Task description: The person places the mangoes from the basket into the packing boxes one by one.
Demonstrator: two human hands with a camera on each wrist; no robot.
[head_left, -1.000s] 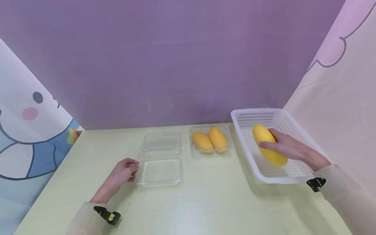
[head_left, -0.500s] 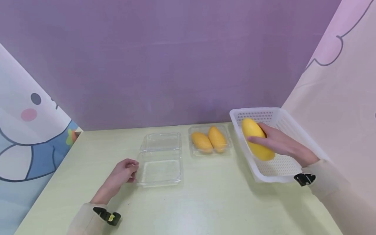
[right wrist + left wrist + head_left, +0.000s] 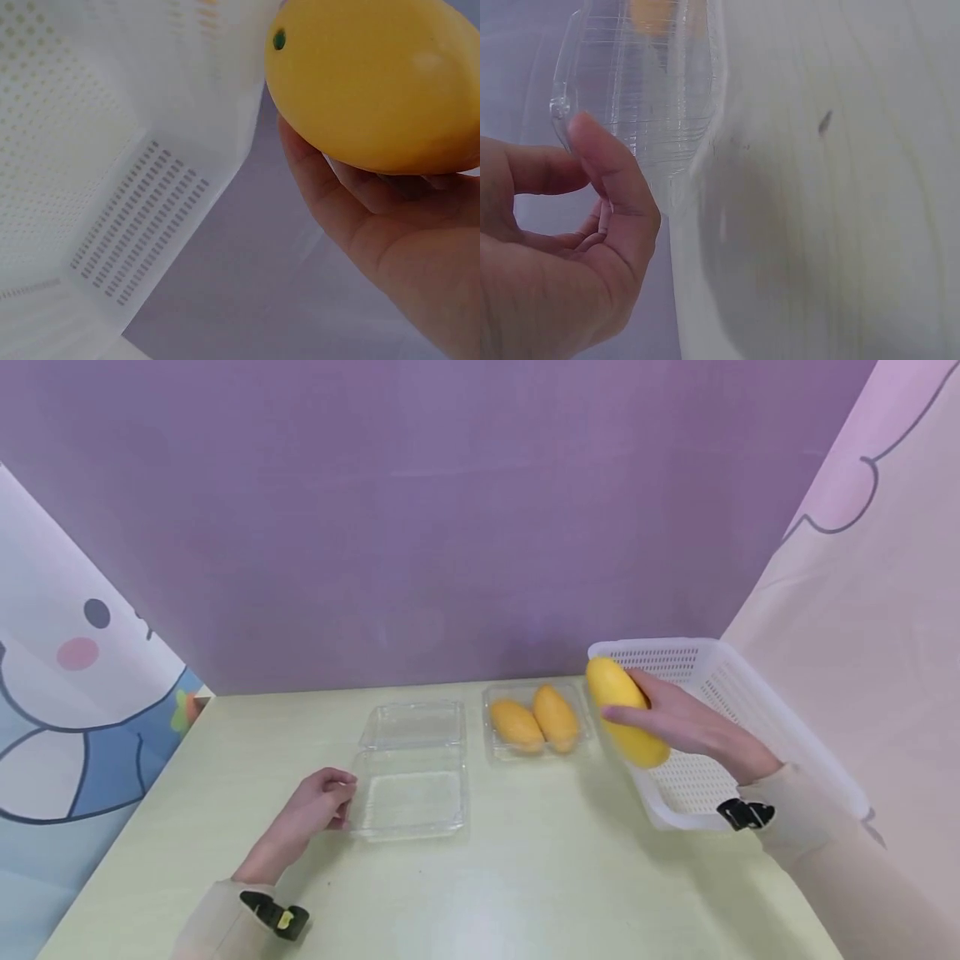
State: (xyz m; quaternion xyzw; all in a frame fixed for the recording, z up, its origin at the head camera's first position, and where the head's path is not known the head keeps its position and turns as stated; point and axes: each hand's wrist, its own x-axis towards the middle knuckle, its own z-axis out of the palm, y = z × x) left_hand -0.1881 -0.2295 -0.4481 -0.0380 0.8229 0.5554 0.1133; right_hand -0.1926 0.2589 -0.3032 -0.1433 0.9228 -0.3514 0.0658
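Note:
My right hand (image 3: 686,714) grips a yellow mango (image 3: 618,710) over the left rim of the white basket (image 3: 648,797). A green dot marks one end of the mango (image 3: 375,82) in the right wrist view. My left hand (image 3: 315,802) pinches the left rim of a clear plastic clamshell box (image 3: 408,802), whose lid (image 3: 416,725) lies folded back. In the left wrist view, the thumb and a finger of the left hand (image 3: 577,232) meet at the rim of the box (image 3: 649,112). Two more mangoes (image 3: 557,718) lie in a second clear box (image 3: 495,752).
The second box stands between the clamshell and the basket, near the purple backdrop (image 3: 450,527). Printed cloth walls (image 3: 45,727) close in the pale table (image 3: 480,893) on both sides. The basket stands near the right cloth wall.
My right hand has carried the mango leftward from inside the basket to above its left rim. The left hand stays at the edge of the clamshell box.

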